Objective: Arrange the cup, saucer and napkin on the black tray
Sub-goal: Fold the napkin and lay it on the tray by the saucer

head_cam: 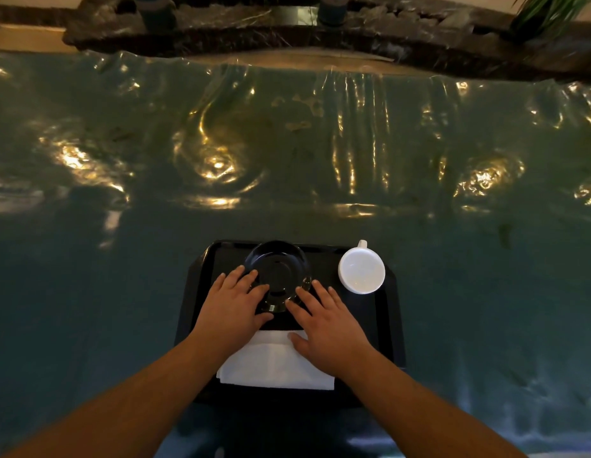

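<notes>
Both hands, left hand [236,300] and right hand [323,320], spread flat, holding nothing; slide black saucer [277,269] level, clear of folded white napkin [276,361].

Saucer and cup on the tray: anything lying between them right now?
No. In the head view the stretch between the saucer and the white cup is bare black tray. Both hands rest at the saucer's near edge.

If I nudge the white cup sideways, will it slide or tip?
The cup looks squat and wide-mouthed, so it would probably slide, not tip. It sits at the tray's right edge, so a rightward push may catch the rim. It looks like ceramic, so likely fragile.
</notes>
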Tool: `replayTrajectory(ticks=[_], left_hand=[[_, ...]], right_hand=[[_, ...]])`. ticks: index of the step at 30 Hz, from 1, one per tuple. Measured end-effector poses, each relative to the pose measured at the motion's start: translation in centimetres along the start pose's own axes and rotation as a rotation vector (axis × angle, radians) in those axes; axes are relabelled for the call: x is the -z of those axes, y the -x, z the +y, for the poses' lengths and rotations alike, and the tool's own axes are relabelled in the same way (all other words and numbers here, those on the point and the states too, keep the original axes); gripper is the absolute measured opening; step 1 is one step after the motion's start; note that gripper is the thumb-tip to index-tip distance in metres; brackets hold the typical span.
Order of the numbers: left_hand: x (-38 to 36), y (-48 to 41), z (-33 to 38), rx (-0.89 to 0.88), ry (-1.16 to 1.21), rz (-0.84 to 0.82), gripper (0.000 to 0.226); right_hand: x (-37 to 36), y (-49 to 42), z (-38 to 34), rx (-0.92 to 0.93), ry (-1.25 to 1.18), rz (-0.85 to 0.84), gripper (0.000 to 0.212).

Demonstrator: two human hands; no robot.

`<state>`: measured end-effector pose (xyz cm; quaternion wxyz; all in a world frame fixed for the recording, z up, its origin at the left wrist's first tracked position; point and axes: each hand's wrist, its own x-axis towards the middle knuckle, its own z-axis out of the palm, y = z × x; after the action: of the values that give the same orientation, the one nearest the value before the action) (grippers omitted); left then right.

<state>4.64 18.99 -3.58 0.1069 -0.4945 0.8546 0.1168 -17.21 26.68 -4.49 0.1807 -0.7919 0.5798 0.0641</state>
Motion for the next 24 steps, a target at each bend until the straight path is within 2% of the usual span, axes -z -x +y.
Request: replayTrajectory(ticks=[21,24], left_hand=[[0.7,-0.6,1.8,0.003,-0.006,-0.051,0.068],[1.6,-0.5,2.1,-0.015,-0.027,-0.043,0.073]], right_hand=[[0.2,0.9,1.1,-0.025,0.027,-0.068,0.067],[1.3,1.3,0.7,-0.019,-0.050,-0.002,0.068]])
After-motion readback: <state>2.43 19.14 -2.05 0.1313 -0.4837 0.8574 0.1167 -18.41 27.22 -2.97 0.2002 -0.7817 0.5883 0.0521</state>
